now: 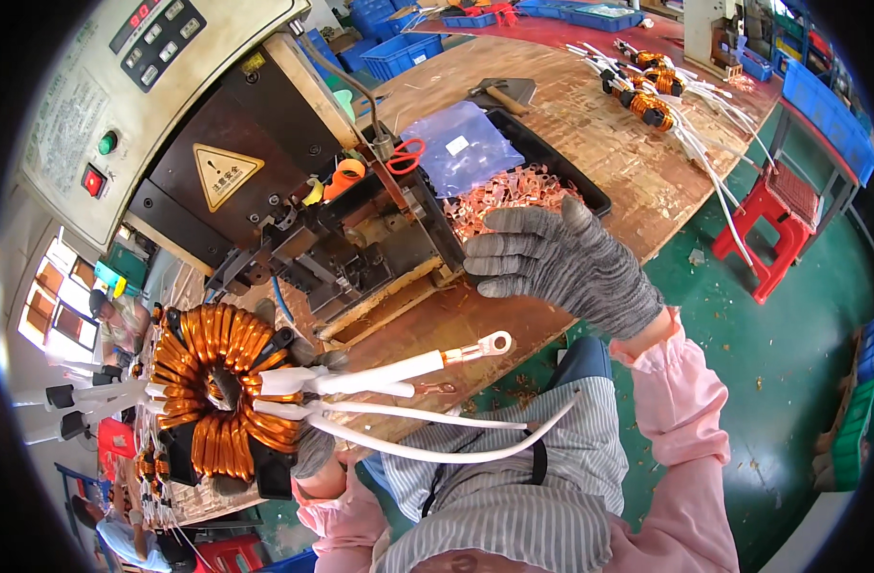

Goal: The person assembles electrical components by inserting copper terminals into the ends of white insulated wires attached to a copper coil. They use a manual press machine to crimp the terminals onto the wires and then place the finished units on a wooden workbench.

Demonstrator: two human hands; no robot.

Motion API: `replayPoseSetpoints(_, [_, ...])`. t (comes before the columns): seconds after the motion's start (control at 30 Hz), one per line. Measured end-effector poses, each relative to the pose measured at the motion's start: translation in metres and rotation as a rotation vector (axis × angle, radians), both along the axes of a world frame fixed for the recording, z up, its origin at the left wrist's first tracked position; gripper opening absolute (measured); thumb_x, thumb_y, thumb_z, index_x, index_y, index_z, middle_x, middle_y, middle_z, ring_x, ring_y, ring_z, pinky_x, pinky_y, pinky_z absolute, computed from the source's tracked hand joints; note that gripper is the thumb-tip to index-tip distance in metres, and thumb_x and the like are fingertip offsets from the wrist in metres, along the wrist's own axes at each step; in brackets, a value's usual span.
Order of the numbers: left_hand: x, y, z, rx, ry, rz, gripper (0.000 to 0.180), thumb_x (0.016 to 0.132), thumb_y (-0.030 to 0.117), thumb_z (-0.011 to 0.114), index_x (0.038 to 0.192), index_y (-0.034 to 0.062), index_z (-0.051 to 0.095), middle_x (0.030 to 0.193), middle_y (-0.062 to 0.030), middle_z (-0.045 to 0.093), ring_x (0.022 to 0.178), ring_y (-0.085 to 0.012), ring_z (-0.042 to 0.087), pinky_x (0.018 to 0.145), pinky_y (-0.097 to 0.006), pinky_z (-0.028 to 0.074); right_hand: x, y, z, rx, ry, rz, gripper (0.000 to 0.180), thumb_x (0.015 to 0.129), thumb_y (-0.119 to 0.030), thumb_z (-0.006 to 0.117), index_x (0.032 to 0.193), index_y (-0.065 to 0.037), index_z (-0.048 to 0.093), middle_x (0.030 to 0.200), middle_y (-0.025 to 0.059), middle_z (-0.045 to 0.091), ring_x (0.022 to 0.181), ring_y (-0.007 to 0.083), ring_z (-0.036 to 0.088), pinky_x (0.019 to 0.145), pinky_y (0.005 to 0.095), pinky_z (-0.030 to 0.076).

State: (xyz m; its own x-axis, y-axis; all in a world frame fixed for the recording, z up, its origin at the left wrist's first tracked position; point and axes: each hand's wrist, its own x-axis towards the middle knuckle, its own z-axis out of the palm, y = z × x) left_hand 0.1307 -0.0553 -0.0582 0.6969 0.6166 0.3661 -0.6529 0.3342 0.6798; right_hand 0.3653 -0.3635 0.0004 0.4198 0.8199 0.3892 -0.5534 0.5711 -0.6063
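Note:
My left hand [314, 452], in a grey knit glove, grips a copper-wound toroidal coil [222, 329] from behind; the coil hides most of its fingers. White-sleeved leads [380, 372] stick out of the coil toward the right. One lead ends in a copper ring terminal [495, 344], and a second copper end [435, 389] shows below it. Gloved likewise, my right hand [575, 267] has its fingers stretched out, with nothing seen in it. It hovers by the near edge of a black tray [590, 191] heaped with small copper terminals [513, 196].
A crimping press [246, 172] with a warning triangle stands at the left. On it sit red scissors [405, 156] and orange tape [344, 177]. A hammer [504, 97] and more coils [652, 91] lie on the wooden table. A red stool [776, 229] stands at the right.

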Motion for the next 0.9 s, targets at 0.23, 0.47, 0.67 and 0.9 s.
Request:
replayPoseSetpoints(0.23, [0.000,0.006,-0.007,-0.006,0.028,0.032,0.064,0.081,0.049,0.047,0.129,0.0083,0.036,0.122,-0.0128,0.047,0.110,-0.0304,0.046,0.096,-0.044,0.037,0.011,0.014,0.003,0.028,0.280,0.096,0.071,0.084,-0.057,0.040,0.124,0.001,0.041,0.120,0.0247,0.048,0.113,0.0367,0.047,0.096,0.0507,0.036])
replayPoseSetpoints(0.47, [-0.010,-0.001,-0.023,-0.064,0.103,0.035,0.060,0.083,0.045,0.047,0.128,0.0079,0.037,0.121,-0.0126,0.048,0.110,-0.0302,0.047,0.096,-0.043,0.037,0.027,0.033,-0.026,-0.182,-0.136,-0.047,0.071,0.082,-0.053,0.050,0.124,0.003,0.041,0.122,0.0218,0.047,0.115,0.0324,0.046,0.098,0.0427,0.035])
replayPoseSetpoints(0.67, [-0.017,-0.022,-0.042,-0.135,0.236,-0.014,0.056,0.085,0.042,0.047,0.128,0.0076,0.037,0.121,-0.0125,0.048,0.109,-0.0301,0.047,0.095,-0.043,0.038,-0.049,0.055,0.007,-0.384,-1.398,-0.464,0.079,0.067,-0.049,0.067,0.121,0.004,0.043,0.116,0.0243,0.050,0.107,0.0359,0.049,0.093,0.0388,0.039])
replayPoseSetpoints(0.9, [-0.004,-0.032,-0.031,0.006,0.380,-0.116,0.052,0.087,0.038,0.047,0.127,0.0072,0.038,0.120,-0.0124,0.049,0.109,-0.0299,0.047,0.095,-0.042,0.038,-0.101,0.081,-0.040,-0.254,-0.927,-0.275,0.063,0.071,-0.027,0.066,0.125,-0.004,0.042,0.116,0.0155,0.053,0.095,0.0258,0.057,0.080,0.0320,0.046])
